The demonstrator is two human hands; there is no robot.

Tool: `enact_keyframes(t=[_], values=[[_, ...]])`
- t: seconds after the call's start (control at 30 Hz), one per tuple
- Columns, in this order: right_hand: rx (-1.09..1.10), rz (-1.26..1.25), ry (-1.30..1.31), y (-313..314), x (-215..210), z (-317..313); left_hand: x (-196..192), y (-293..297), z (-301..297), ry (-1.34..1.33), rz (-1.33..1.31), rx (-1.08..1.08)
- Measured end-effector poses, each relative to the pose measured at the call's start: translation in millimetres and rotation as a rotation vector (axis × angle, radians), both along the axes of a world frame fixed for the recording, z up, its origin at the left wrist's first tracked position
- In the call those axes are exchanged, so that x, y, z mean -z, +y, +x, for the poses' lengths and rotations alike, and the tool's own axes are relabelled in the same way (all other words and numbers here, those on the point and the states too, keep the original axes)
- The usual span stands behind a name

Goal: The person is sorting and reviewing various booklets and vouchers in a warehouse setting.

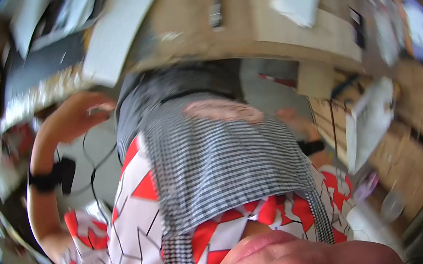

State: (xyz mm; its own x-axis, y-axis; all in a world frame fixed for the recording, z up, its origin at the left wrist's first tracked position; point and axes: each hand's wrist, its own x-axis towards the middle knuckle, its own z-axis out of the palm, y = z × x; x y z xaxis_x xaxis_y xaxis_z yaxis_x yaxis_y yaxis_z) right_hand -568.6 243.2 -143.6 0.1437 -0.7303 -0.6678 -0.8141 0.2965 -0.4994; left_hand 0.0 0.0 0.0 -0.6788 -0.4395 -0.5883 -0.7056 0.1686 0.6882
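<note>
Hands at the checked apron, below the desk edge

The left hand curls at the upper edge of the black-and-white checked apron (blurred; grip unclear), which hangs down the person's front. The right hand rests against the apron's side; whether spread or closed, I cannot tell. The wooden desk lies just ahead.

Left hand on checked apron, blurred workbench
</note>
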Motion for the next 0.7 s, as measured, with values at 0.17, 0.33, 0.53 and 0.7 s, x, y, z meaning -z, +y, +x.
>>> enact_keyframes(t=[0.17, 0.33, 0.53, 0.7], values=[[0.551, -0.641, -0.040, -71, -159, -168, -68, 6, -59, 0.314, -0.539, -0.356], [0.709, -0.999, 0.130, -131, -254, -265, -37, -9, -106, 0.298, -0.864, -0.357], [0.735, -0.926, 0.362, -217, -280, -349, -16, -7, -150, 0.148, -1.220, -0.116], [0.703, -0.862, 0.580, -332, -295, -350, -14, -12, -161, 0.094, -1.220, -0.191]])
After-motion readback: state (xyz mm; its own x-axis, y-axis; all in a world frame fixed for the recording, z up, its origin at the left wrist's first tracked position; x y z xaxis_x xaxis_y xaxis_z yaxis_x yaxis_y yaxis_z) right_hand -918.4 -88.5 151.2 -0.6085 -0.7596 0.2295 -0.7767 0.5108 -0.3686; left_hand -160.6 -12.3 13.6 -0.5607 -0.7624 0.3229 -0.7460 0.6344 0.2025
